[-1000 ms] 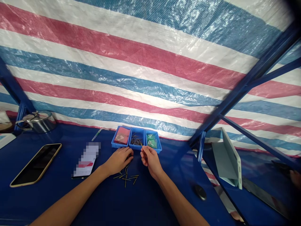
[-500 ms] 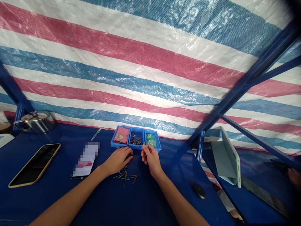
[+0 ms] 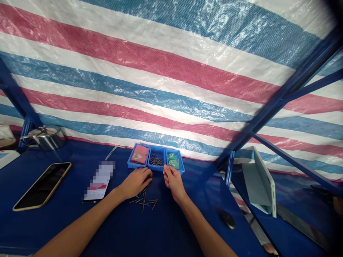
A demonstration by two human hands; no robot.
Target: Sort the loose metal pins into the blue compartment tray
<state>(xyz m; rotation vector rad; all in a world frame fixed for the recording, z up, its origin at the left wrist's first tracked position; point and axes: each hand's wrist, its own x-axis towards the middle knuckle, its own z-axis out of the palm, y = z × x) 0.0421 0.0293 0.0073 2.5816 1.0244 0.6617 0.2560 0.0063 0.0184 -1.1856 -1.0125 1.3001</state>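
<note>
Three small blue bins stand side by side at the back of the blue table: the left one (image 3: pixel 139 157) holds a red packet, the middle one (image 3: pixel 157 159) holds thin dark pins, the right one (image 3: pixel 174 160) holds a green packet. My left hand (image 3: pixel 136 182) rests curled on the table just below the bins, fingertips pinched at something I cannot make out. My right hand (image 3: pixel 173 181) is pinched closed in front of the middle and right bins; a thin pin seems to be in it. Several loose pins (image 3: pixel 144 202) lie between my wrists.
A dark phone (image 3: pixel 43 185) lies at the left, a blurred card (image 3: pixel 100 180) beside it, a pen (image 3: pixel 110 152) behind. A steel pot (image 3: pixel 44 137) sits far left. A black oval object (image 3: pixel 227 220) lies right. A pale tablet case (image 3: pixel 261 182) stands beyond the blue frame post (image 3: pixel 229 167).
Both hands stay almost in place; my right hand has drifted slightly down and right, closer to the bins' front edge. The camera view shifted a little.
</note>
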